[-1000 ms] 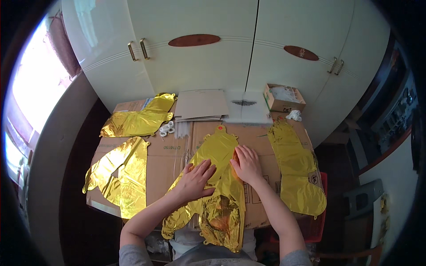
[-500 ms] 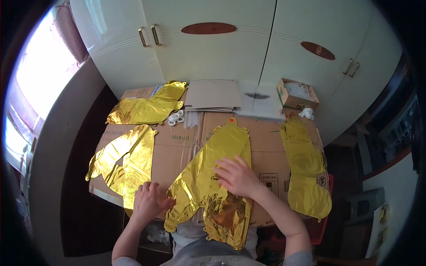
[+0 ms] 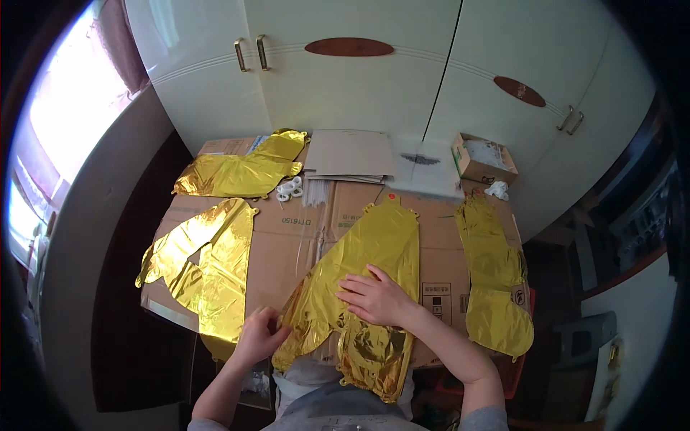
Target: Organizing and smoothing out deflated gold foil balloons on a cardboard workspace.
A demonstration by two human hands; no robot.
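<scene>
A flat, uninflated gold foil balloon (image 3: pixel 381 244) lies in front of me, narrow and tabbed at its far end, with two legs toward me. Its near parts hang over the table edge above my lap. My right hand (image 3: pixel 377 296) rests on its middle, palm down and fingers outstretched. Beside its left edge is my left hand (image 3: pixel 262 336), fingers curled in and thumb close to the foil. Whether anything is inside those fingers is hidden. A second gold foil balloon (image 3: pixel 226 258), with a small triangular gap, lies to the left of the first.
Another gold foil balloon (image 3: pixel 241 172) lies at the back left, one more (image 3: pixel 496 273) along the right edge. White tape rolls (image 3: pixel 289 189), stacked grey card sheets (image 3: pixel 350 152) and an open box (image 3: pixel 483 161) stand at the back. Cardboard (image 3: pixel 284 248) covers the table before white cabinets (image 3: pixel 345 86).
The middle balloon has shifted slightly right, its near end less spread. My left hand has moved right and lower, its fingers curling in. My right hand has slid slightly toward me.
</scene>
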